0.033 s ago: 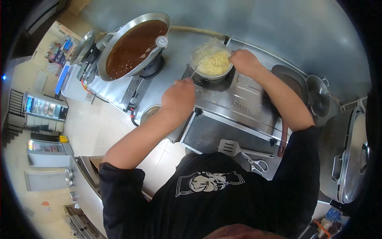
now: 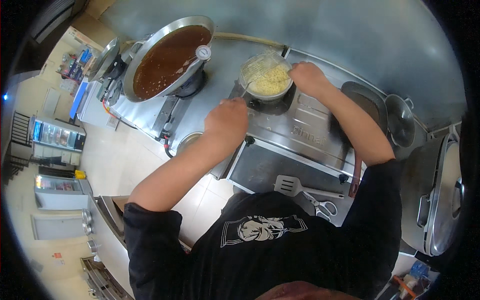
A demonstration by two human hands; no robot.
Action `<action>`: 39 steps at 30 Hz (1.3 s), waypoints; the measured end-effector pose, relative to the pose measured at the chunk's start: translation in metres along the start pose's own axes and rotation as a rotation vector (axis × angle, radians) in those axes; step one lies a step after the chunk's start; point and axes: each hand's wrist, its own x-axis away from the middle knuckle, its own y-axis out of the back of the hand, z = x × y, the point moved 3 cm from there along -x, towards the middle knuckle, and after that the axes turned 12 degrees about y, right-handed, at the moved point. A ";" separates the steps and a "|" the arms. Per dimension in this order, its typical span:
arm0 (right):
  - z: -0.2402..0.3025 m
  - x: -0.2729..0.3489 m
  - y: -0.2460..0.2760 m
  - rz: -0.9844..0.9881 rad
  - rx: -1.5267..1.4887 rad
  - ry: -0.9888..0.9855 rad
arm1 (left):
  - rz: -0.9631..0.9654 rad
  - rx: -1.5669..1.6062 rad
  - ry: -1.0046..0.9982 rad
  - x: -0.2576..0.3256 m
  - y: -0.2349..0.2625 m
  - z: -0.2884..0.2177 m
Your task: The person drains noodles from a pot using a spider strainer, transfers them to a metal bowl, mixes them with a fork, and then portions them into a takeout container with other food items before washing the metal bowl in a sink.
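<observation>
Running along the far wall: a steel counter [image 2: 220,65], broad enough for several vessels side by side. At far left, a wide wok [image 2: 177,83] on a dark burner, presumably there to heat the brown liquid [image 2: 167,60] inside. At the right edge, a big lidded pot [image 2: 422,200], well apart from both hands, likely parked clear of the cooking space. To the far right, a dark frying pan [image 2: 362,95], partly behind the right forearm, and just beside it a smaller silver pan [image 2: 400,120], probably set aside there as spares.

At far centre, between wok and frying pan, a small pot [image 2: 272,97] over a dark burner area, holding yellow noodles [image 2: 274,82]; placed within easy reach of both arms. Left hand [image 2: 227,117], near left of the pot, clamped on a thin metal handle [image 2: 245,91] slanting over the rim, perhaps for control from outside the heat. Right hand [image 2: 307,77] at the right rim, fingers bent together, perhaps for steadying; cannot tell what, if anything, lies inside that grip.

On the near ledge, a slotted spatula [image 2: 287,185] and, nearer still, scissors [image 2: 325,207], seemingly kept handy. Smallest: a round thermometer [image 2: 203,52] at the wok's right rim, presumably for easy reading.
</observation>
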 end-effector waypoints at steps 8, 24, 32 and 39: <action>0.006 -0.022 0.007 -0.092 -0.066 -0.351 | 0.266 -0.157 -0.130 -0.057 0.046 -0.033; -0.002 -0.046 0.029 0.035 -0.151 -0.230 | 0.777 0.455 0.239 -0.099 0.041 0.012; 0.001 -0.059 0.046 0.474 -0.059 -0.273 | 0.744 0.151 0.112 -0.119 0.038 0.005; 0.000 -0.064 0.022 0.422 -0.291 -0.315 | 0.829 0.180 0.130 -0.115 0.045 -0.001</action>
